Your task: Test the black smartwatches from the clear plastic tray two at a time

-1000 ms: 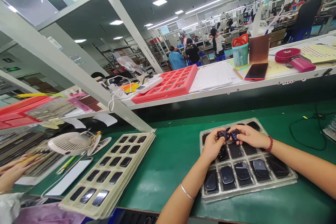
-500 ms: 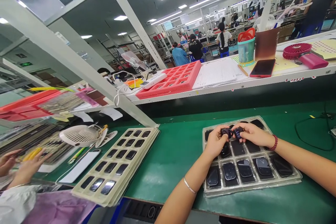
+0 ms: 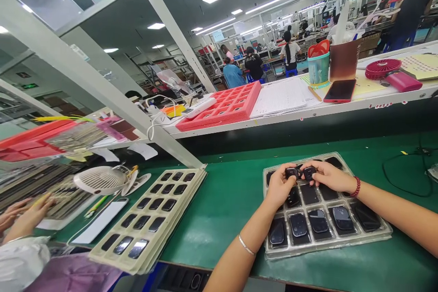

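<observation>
Reaching in from your far left, a co-worker's hands [image 3: 29, 219] lie over a stack of greyish strips [image 3: 68, 194], a white sleeve [image 3: 23, 258] behind them. Next to these, a white hand fan [image 3: 101, 180] rests near the stack of cream trays [image 3: 135, 234], whose top layer carries dark rounded pieces in five rows of three. Above and further right, a red foam tray [image 3: 236, 115] sits on the white shelf, beside a pile of printed sheets [image 3: 278, 98].

Your left forearm, with a silver bangle [image 3: 246, 245], crosses the green table [image 3: 219, 191]. Your left hand [image 3: 278, 189] pinches one small dark device [image 3: 291, 172] between thumb and fingers. Just to its right, your right hand [image 3: 328, 175] pinches a second dark device [image 3: 309, 173], thumb across its face. You hold both above the rear part of the clear tray [image 3: 328, 245]; whether the two devices touch, you cannot tell. Along that tray's front row, four compartments from the left each show a dark rounded piece, and the rightmost shows a flat black one.

Over on the shelf beyond stand a teal cup [image 3: 319, 70], a red-edged phone [image 3: 340, 90] and a magenta fan [image 3: 382, 68]. Furthest right, a black cable [image 3: 398, 188] curls on the table.
</observation>
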{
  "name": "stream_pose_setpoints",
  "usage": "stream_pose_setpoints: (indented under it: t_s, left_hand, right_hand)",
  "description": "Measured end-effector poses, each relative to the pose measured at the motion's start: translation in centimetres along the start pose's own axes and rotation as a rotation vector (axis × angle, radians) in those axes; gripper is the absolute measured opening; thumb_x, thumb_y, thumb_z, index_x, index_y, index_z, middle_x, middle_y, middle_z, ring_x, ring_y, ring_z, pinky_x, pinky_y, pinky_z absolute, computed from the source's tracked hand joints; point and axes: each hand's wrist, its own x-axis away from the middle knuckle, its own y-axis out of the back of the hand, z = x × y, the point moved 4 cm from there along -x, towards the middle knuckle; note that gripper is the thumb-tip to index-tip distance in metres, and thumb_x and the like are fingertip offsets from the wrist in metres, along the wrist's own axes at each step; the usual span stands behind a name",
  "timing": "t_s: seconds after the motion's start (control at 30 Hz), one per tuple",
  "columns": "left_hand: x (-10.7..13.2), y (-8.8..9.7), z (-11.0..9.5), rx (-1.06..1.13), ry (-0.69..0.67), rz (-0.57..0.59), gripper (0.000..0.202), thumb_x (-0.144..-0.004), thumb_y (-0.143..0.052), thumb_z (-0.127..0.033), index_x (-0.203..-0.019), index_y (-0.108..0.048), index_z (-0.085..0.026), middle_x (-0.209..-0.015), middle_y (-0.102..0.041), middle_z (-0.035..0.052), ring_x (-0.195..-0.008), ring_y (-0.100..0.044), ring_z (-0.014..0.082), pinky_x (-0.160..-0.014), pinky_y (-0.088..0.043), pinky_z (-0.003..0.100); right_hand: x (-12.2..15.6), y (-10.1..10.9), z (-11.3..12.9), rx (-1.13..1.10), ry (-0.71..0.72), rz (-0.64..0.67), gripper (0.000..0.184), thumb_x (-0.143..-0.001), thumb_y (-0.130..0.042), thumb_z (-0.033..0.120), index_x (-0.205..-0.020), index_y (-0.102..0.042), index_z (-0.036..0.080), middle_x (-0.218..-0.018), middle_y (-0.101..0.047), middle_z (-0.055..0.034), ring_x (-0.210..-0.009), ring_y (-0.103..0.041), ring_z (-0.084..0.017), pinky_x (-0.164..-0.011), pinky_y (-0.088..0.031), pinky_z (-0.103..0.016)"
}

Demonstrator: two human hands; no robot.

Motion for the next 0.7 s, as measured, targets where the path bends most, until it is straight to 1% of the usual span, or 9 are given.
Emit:
stream_pose_setpoints:
  t_s: [0.07, 0.13, 0.2, 0.33, 0.47, 0.6, 0.7]
  left_hand:
    - [0.01, 0.01, -0.12, 0.004, -0.004, 0.002, 0.031, -0.072, -0.057, -0.013, -0.103, -0.056, -0.015, -0.092, -0.063, 0.0063, -0.081, -0.060, 0.0160, -0.068, -0.048, 0.025]
    - [0.03, 0.05, -0.24, 0.000, -0.014, -0.004, 0.032, -0.072, -0.058, -0.014, -0.104, -0.056, -0.016, -0.091, -0.063, 0.0059, -0.081, -0.059, 0.0159, -0.070, -0.047, 0.025]
    - [0.06, 0.06, -0.28, 0.008, -0.015, -0.008, 0.032, -0.072, -0.059, -0.015, -0.104, -0.056, -0.016, -0.091, -0.063, 0.0059, -0.081, -0.059, 0.0160, -0.071, -0.047, 0.026]
    - [0.10, -0.02, -0.23, 0.030, -0.010, 0.007, 0.032, -0.072, -0.058, -0.014, -0.104, -0.055, -0.015, -0.090, -0.063, 0.0063, -0.082, -0.059, 0.0163, -0.071, -0.047, 0.026]
    - [0.16, -0.04, -0.25, 0.004, -0.018, 0.010, 0.034, -0.071, -0.057, -0.012, -0.105, -0.056, -0.015, -0.091, -0.063, 0.0063, -0.080, -0.058, 0.0157, -0.072, -0.046, 0.026]
    - [0.20, -0.03, -0.32, -0.003, -0.021, -0.001, 0.037, -0.071, -0.057, -0.011, -0.107, -0.054, -0.015, -0.092, -0.063, 0.0060, -0.080, -0.058, 0.0152, -0.071, -0.046, 0.026]
    - [0.22, -0.05, -0.30, 0.014, -0.010, 0.002, 0.035, -0.071, -0.057, -0.013, -0.107, -0.054, -0.015, -0.088, -0.062, 0.0050, -0.077, -0.058, 0.0148, -0.069, -0.045, 0.025]
  right_hand:
    - [0.04, -0.14, 0.13, -0.002, 0.016, 0.013, 0.031, -0.078, -0.049, 0.015, -0.108, -0.054, 0.017, -0.098, -0.061, -0.0066, -0.073, -0.061, -0.014, -0.065, -0.051, -0.028]
    - [0.09, -0.31, 0.35, -0.007, 0.052, 0.029, 0.033, -0.077, -0.052, 0.014, -0.109, -0.056, 0.018, -0.098, -0.061, -0.0062, -0.080, -0.060, -0.015, -0.072, -0.052, -0.029]
    - [0.11, -0.39, 0.39, -0.020, 0.063, 0.041, 0.033, -0.077, -0.052, 0.015, -0.110, -0.056, 0.018, -0.098, -0.062, -0.0064, -0.083, -0.060, -0.016, -0.074, -0.052, -0.030]
    - [0.04, -0.20, -0.07, -0.020, 0.008, 0.038, 0.031, -0.080, -0.049, 0.018, -0.111, -0.054, 0.016, -0.098, -0.062, -0.0072, -0.073, -0.061, -0.014, -0.067, -0.051, -0.029]
    - [0.00, 0.02, -0.14, 0.002, 0.018, 0.021, 0.031, -0.079, -0.049, 0.017, -0.110, -0.053, 0.017, -0.100, -0.060, -0.0071, -0.073, -0.061, -0.013, -0.063, -0.049, -0.026]
    - [0.06, -0.16, 0.16, -0.005, 0.033, 0.040, 0.031, -0.079, -0.049, 0.017, -0.110, -0.053, 0.017, -0.099, -0.060, -0.0071, -0.074, -0.060, -0.014, -0.065, -0.050, -0.027]
    - [0.09, -0.26, 0.28, -0.017, 0.033, 0.048, 0.031, -0.078, -0.050, 0.016, -0.109, -0.053, 0.016, -0.098, -0.061, -0.0073, -0.076, -0.060, -0.014, -0.068, -0.050, -0.028]
